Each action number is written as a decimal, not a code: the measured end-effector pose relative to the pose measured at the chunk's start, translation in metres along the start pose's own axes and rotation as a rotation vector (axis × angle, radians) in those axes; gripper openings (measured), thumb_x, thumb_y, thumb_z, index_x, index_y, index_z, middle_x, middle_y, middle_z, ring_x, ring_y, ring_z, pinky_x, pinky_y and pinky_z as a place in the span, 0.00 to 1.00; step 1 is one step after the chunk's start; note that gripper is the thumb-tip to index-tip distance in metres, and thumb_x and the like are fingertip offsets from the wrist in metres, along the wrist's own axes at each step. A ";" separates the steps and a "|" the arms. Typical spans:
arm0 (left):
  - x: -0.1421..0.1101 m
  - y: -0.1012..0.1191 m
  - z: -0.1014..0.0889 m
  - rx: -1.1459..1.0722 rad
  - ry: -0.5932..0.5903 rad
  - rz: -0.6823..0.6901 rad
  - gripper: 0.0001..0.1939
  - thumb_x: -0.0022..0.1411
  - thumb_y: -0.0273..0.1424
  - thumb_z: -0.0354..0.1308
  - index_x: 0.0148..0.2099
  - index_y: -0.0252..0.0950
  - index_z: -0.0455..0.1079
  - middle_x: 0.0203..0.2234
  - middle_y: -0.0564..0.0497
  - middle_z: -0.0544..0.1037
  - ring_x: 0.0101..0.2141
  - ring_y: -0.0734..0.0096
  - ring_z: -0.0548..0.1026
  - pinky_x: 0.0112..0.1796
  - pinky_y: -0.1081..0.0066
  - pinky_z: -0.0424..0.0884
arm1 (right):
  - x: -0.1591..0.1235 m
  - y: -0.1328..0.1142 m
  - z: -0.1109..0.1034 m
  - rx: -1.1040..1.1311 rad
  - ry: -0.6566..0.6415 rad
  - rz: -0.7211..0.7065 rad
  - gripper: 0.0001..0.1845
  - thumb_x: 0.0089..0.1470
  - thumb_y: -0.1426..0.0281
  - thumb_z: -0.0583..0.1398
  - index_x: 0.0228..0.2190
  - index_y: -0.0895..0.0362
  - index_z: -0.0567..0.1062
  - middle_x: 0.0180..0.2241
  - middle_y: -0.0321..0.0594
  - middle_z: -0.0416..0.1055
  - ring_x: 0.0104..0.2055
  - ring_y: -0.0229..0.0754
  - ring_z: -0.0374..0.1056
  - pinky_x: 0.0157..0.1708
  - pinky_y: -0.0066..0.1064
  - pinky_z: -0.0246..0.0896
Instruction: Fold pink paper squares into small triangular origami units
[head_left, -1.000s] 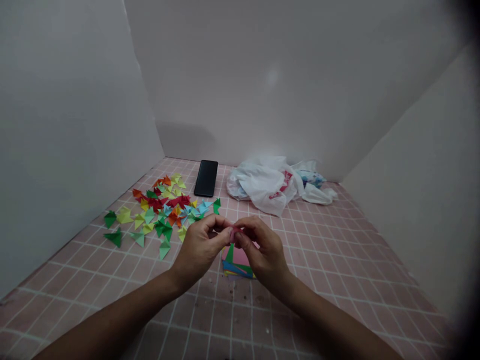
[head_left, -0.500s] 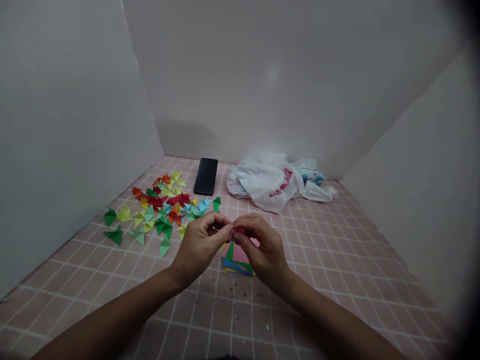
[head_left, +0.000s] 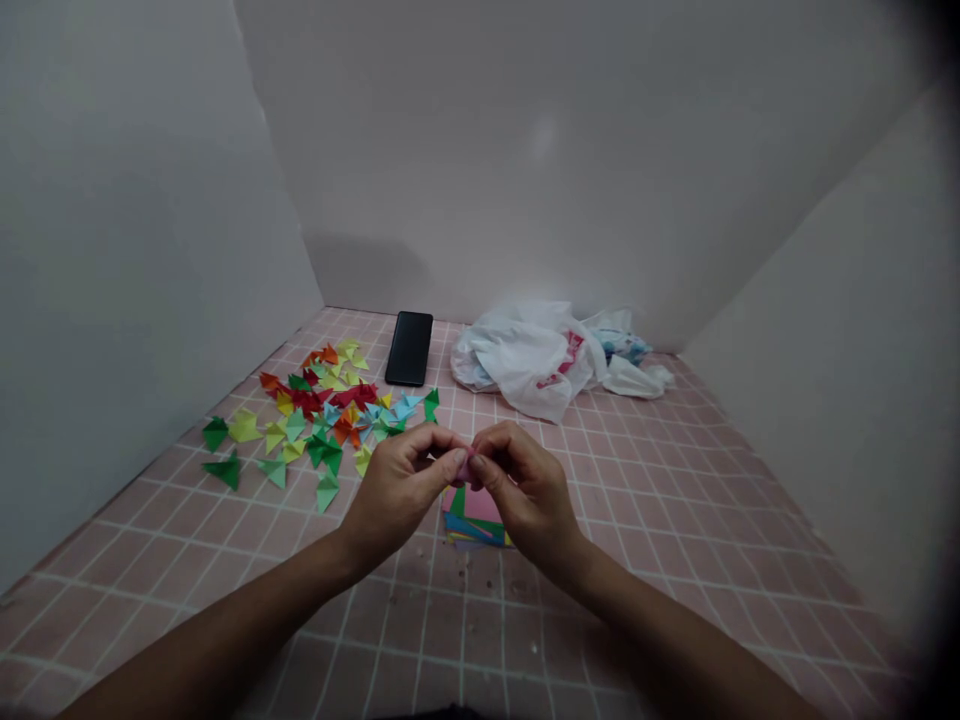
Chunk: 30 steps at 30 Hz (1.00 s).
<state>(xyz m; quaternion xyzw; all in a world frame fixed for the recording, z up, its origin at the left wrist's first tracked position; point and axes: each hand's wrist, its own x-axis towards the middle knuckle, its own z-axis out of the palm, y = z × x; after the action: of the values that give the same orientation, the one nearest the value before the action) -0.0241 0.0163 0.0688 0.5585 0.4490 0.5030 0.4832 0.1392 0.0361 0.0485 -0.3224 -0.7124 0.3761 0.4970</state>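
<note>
Between the fingertips of both hands is a small piece of pink folded paper (head_left: 466, 467), mostly covered by the fingers. My left hand (head_left: 401, 490) pinches it from the left, thumb against forefinger. From the other side my right hand (head_left: 525, 490) pinches it too, with its fingers curled. The fold's exact shape cannot be made out. Below and behind the hands lies a stack of coloured paper sheets (head_left: 480, 505), pink on top with green, blue and yellow edges showing. My right hand hides part of that stack.
Left of the hands spread many small folded paper pieces (head_left: 324, 450) in green, yellow, red, orange and light blue. Farther back lie a black phone (head_left: 409, 348) and a crumpled white plastic bag (head_left: 525, 360). Pale walls (head_left: 480, 160) bound the pink tiled surface (head_left: 675, 560).
The fingers have shifted slightly around the pink paper, so a little more of it shows. My right thumb and forefinger sit a bit differently. The whole view has moved slightly.
</note>
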 end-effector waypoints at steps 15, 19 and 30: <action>-0.001 -0.006 0.002 -0.040 0.005 -0.011 0.07 0.60 0.34 0.64 0.33 0.35 0.74 0.27 0.52 0.77 0.29 0.72 0.77 0.33 0.73 0.74 | 0.000 0.003 0.002 0.052 0.001 0.089 0.08 0.60 0.67 0.61 0.30 0.54 0.67 0.25 0.33 0.66 0.26 0.36 0.66 0.25 0.29 0.64; 0.000 -0.008 0.002 -0.038 0.057 -0.044 0.09 0.61 0.34 0.62 0.31 0.34 0.73 0.25 0.53 0.76 0.27 0.75 0.74 0.31 0.74 0.71 | 0.004 0.005 0.003 0.301 -0.027 0.231 0.08 0.58 0.65 0.63 0.34 0.54 0.68 0.26 0.32 0.68 0.24 0.35 0.67 0.23 0.27 0.65; 0.009 -0.011 0.000 0.061 -0.052 -0.061 0.13 0.63 0.37 0.58 0.31 0.34 0.70 0.24 0.55 0.71 0.23 0.78 0.68 0.26 0.75 0.67 | 0.010 0.007 -0.005 0.270 -0.088 0.362 0.15 0.57 0.61 0.62 0.25 0.57 0.70 0.19 0.31 0.67 0.20 0.33 0.63 0.22 0.26 0.55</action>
<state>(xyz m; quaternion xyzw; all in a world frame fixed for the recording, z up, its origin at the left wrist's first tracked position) -0.0240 0.0265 0.0592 0.5718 0.4683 0.4593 0.4927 0.1413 0.0488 0.0481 -0.3589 -0.6072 0.5648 0.4284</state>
